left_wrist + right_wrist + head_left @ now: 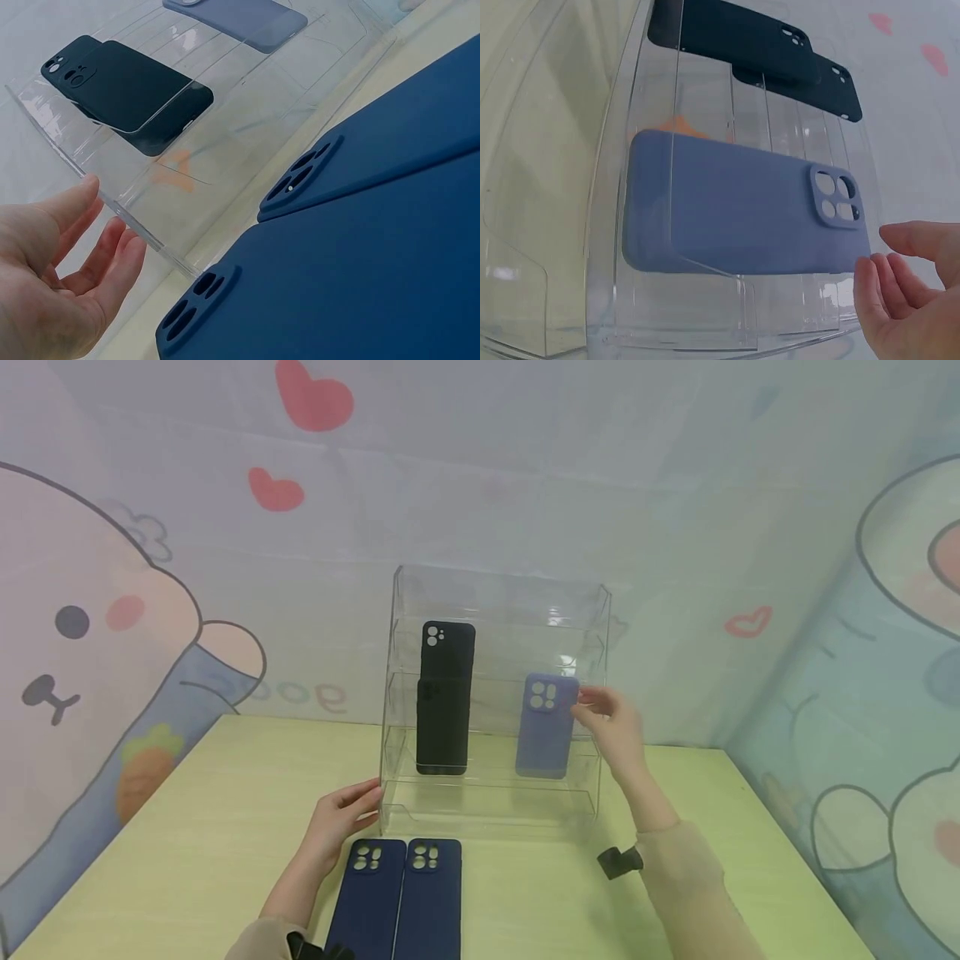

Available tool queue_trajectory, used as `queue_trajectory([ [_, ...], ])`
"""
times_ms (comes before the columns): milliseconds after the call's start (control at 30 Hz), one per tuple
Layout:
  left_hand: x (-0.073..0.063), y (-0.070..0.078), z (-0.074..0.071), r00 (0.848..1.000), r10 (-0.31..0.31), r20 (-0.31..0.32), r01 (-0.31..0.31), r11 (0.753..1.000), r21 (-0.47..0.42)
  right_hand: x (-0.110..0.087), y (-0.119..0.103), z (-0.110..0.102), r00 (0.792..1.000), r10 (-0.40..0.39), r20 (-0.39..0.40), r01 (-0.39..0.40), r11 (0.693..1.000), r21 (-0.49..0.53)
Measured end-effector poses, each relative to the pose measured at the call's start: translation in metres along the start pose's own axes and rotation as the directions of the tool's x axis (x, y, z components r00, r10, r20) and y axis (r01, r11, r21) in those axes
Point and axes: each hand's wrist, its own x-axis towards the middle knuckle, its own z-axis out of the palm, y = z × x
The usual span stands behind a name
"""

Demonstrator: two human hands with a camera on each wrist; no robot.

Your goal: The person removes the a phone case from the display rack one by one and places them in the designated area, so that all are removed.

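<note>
A clear tiered acrylic display rack [495, 810] stands on the table. My left hand [343, 822] touches the rack's lower left side with its fingertips, loosely bent. On the right of the rack, a lavender-blue phone case [545, 739] leans upright behind a clear lip, its camera cutouts at the top. My right hand [611, 722] is at that case's upper right edge; in the right wrist view the thumb and fingers stand apart, close to its corner, with nothing between them. Two black phone cases [142, 90] overlap on separate tiers at the rack's left.
Two dark blue phone cases [427, 902] lie side by side on the pale yellow table [225, 827], before the rack and right of my left hand. A cloth backdrop [480, 485] with cartoon figures and hearts hangs behind the table.
</note>
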Motion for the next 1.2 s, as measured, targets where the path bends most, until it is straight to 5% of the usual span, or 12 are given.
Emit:
queue_trajectory([
  [233,-0.001,0.0,-0.001,1.0,-0.001,0.005,0.001,1.0,-0.003,0.009,-0.001,0.0,0.997,-0.061,-0.054,0.061,0.998,-0.014],
  [700,-0.002,-0.002,-0.002,1.0,0.012,-0.001,-0.012,1.0,0.005,0.014,-0.002,0.012,0.996,-0.052,0.074,0.068,0.968,-0.242],
  [1200,-0.003,-0.001,0.0,1.0,0.01,0.001,-0.01,1.0,-0.002,0.005,0.002,0.018,0.994,-0.109,-0.032,0.108,0.994,-0.026],
])
